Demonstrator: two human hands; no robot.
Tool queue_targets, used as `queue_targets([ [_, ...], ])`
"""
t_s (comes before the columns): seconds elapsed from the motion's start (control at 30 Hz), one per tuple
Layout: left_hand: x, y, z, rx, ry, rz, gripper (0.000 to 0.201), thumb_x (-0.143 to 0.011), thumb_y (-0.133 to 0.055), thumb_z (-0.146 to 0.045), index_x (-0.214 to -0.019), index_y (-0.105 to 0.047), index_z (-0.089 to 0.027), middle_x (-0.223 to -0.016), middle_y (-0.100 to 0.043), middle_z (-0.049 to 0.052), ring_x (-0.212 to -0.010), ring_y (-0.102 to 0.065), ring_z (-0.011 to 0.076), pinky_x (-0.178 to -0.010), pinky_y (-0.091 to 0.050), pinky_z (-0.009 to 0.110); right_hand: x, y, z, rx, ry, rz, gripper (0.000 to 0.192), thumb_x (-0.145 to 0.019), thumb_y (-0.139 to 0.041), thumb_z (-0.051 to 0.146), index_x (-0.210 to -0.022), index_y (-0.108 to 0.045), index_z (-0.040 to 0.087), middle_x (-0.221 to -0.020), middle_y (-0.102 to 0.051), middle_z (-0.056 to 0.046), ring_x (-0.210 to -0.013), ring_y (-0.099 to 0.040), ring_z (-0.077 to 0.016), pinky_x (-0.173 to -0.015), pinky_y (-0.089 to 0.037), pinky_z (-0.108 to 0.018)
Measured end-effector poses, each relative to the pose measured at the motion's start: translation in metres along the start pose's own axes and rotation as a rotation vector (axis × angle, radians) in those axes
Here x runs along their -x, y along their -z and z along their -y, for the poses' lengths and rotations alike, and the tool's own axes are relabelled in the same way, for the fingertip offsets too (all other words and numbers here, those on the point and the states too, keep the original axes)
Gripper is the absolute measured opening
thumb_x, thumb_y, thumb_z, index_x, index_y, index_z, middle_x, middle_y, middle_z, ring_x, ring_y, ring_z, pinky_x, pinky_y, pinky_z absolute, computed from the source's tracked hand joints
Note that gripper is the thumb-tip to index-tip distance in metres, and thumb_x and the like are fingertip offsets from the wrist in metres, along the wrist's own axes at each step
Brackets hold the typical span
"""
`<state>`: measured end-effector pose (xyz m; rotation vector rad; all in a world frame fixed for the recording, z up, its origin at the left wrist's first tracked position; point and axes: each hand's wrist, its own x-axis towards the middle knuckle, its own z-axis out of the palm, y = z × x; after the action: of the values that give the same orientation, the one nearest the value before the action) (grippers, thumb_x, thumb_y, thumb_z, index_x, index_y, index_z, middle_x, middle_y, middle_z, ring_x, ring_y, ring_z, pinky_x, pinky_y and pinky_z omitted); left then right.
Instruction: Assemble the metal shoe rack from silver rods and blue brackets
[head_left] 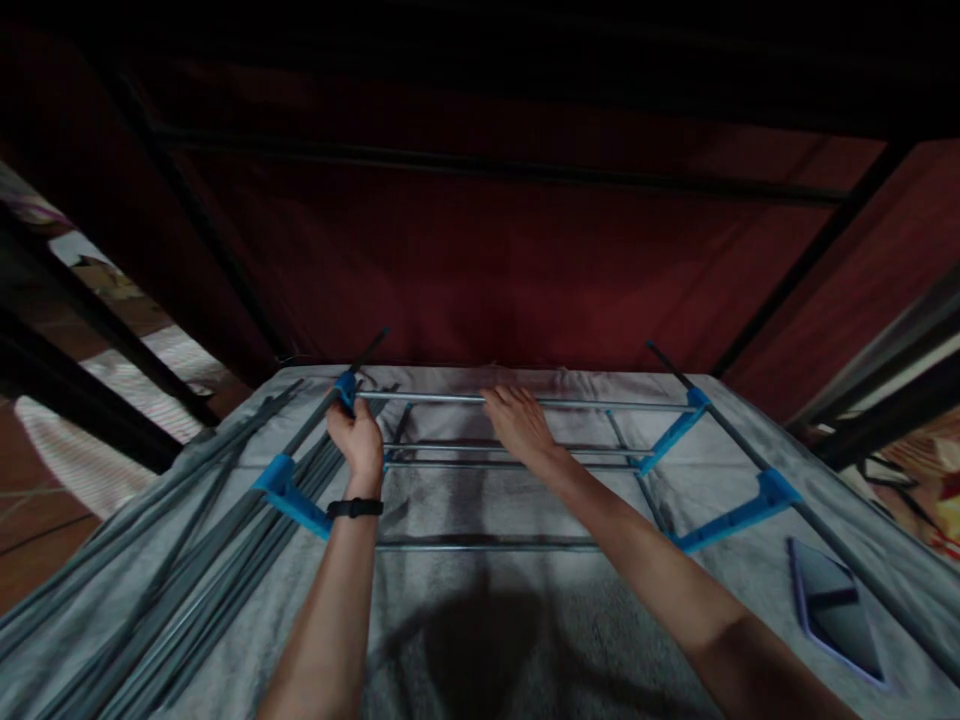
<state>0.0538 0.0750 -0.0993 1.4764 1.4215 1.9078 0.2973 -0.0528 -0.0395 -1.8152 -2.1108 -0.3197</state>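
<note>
A frame of grey metal tubes with blue plastic connectors lies on a grey cloth-covered surface. My left hand [355, 437] is closed around the far left corner, at a blue connector [345, 388] where the far crossbar meets the side tube. My right hand [519, 422] has its fingers over the far crossbar [600, 404], near its middle. Other blue connectors are the near left one [289, 497], the far right one [673, 432] and the near right one [742, 512]. Thinner rods [487, 547] span between the two sides.
Several loose grey tubes [202, 590] lie in a bundle at the left. A phone [836, 608] rests on the grey cloth [465, 620] at the right. Dark posts and rails [487, 165] with red fabric [480, 270] enclose the far side.
</note>
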Motion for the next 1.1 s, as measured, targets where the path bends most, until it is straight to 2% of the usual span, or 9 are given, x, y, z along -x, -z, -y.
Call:
queue_targets([
  [0.07,0.002,-0.001,0.001,-0.045,0.05,-0.056,0.023,-0.092,-0.056,-0.022,-0.112,-0.061,-0.012,-0.121,-0.067,0.013,-0.121,-0.06,0.0256,-0.114,-0.039,0.041,-0.003,0.0,0.002,-0.007,0.014,0.001,0.034,-0.103,-0.039,0.022,-0.125,-0.065,0.021,-0.116,-0.069,-0.01,-0.107,-0.061,-0.0232,-0.096,-0.042,-0.038],
  [0.17,0.006,-0.002,-0.002,-0.103,0.097,-0.074,0.024,-0.092,-0.054,-0.026,-0.111,-0.063,-0.015,-0.118,-0.069,0.014,-0.121,-0.061,0.0274,-0.112,-0.042,0.041,-0.004,-0.002,0.0,-0.013,0.017,-0.032,0.031,-0.103,-0.044,0.029,-0.123,-0.067,0.022,-0.115,-0.071,-0.01,-0.104,-0.063,-0.0228,-0.094,-0.043,-0.036],
  [0.3,0.012,-0.004,-0.007,-0.135,0.079,-0.066,0.028,-0.093,-0.051,-0.029,-0.113,-0.063,-0.013,-0.122,-0.067,0.018,-0.122,-0.059,0.0297,-0.111,-0.042,0.044,-0.003,-0.005,-0.003,0.004,0.025,-0.076,0.033,-0.103,-0.044,0.031,-0.125,-0.067,0.022,-0.114,-0.072,-0.01,-0.102,-0.064,-0.0235,-0.093,-0.044,-0.037],
  [0.47,0.017,-0.006,-0.007,-0.098,0.063,-0.055,0.031,-0.096,-0.048,-0.037,-0.108,-0.065,-0.014,-0.111,-0.07,0.015,-0.112,-0.063,0.028,-0.107,-0.045,0.044,-0.003,-0.006,-0.005,-0.001,0.024,-0.108,0.031,-0.102,-0.046,0.032,-0.122,-0.068,0.022,-0.113,-0.074,-0.009,-0.1,-0.065,-0.0235,-0.092,-0.044,-0.036],
  [0.77,0.015,-0.009,-0.005,-0.125,0.092,-0.068,0.029,-0.092,-0.049,-0.028,-0.11,-0.065,-0.012,-0.121,-0.067,0.02,-0.122,-0.059,0.0307,-0.112,-0.04,0.045,0.001,-0.002,-0.003,-0.018,0.034,-0.084,0.031,-0.102,-0.047,0.031,-0.122,-0.069,0.022,-0.112,-0.074,-0.008,-0.101,-0.066,-0.0235,-0.091,-0.044,-0.036],
  [1.1,0.018,-0.012,-0.005,-0.101,0.086,-0.091,0.024,-0.092,-0.051,-0.027,-0.107,-0.066,-0.015,-0.115,-0.069,0.016,-0.116,-0.062,0.0284,-0.109,-0.044,0.043,0.001,-0.003,-0.008,-0.014,0.054,-0.083,0.03,-0.103,-0.047,0.031,-0.121,-0.069,0.024,-0.111,-0.074,-0.007,-0.099,-0.067,-0.0222,-0.088,-0.045,-0.034],
])
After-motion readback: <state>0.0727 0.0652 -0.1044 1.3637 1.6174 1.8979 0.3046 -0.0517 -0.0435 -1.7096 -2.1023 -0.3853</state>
